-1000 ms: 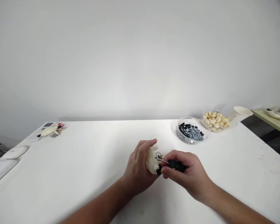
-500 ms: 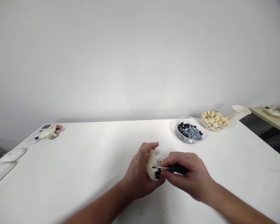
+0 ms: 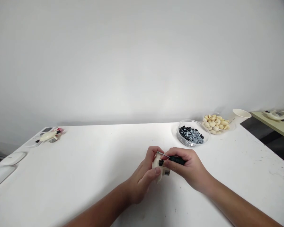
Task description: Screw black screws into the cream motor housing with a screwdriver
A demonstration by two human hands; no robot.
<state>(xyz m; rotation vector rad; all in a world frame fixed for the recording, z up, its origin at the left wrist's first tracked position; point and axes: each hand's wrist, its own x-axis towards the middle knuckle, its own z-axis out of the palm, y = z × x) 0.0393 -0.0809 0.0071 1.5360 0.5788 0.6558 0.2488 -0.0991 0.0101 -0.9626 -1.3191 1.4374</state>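
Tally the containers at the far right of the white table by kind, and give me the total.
Glass bowl: 1
Clear bowl: 1
Paper cup: 1
Total: 3

Cream plastic part (image 3: 155, 164) — black-handled screwdriver (image 3: 177, 160) angled across it.
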